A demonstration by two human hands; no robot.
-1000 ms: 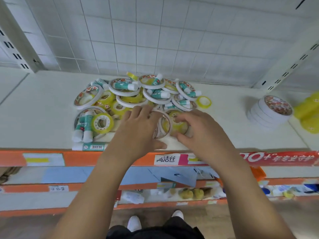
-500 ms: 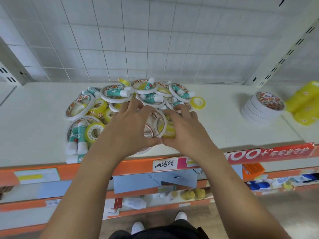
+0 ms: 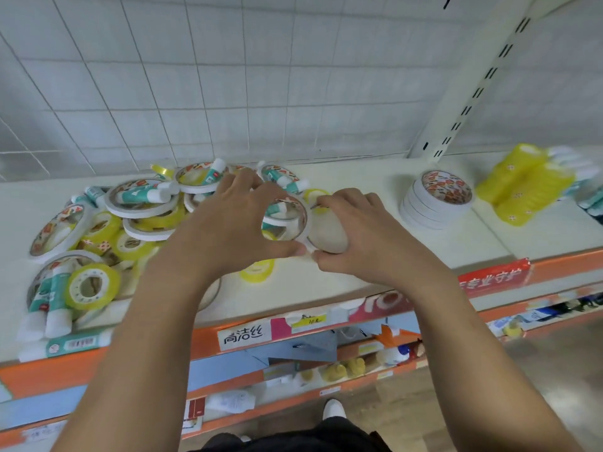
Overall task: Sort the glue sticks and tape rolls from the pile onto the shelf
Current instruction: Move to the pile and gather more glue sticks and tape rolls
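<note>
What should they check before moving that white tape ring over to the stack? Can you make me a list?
1. Left hand and right hand both grip the white tape roll: ok.
2. Roll is free of the pile: cannot tell; a glue stick shows through its hole.
3. Only one roll is held: cannot tell.
4. Stack of white rolls on the right stands tidy: ok.
5. Shelf between roll and stack is bare: ok.
</note>
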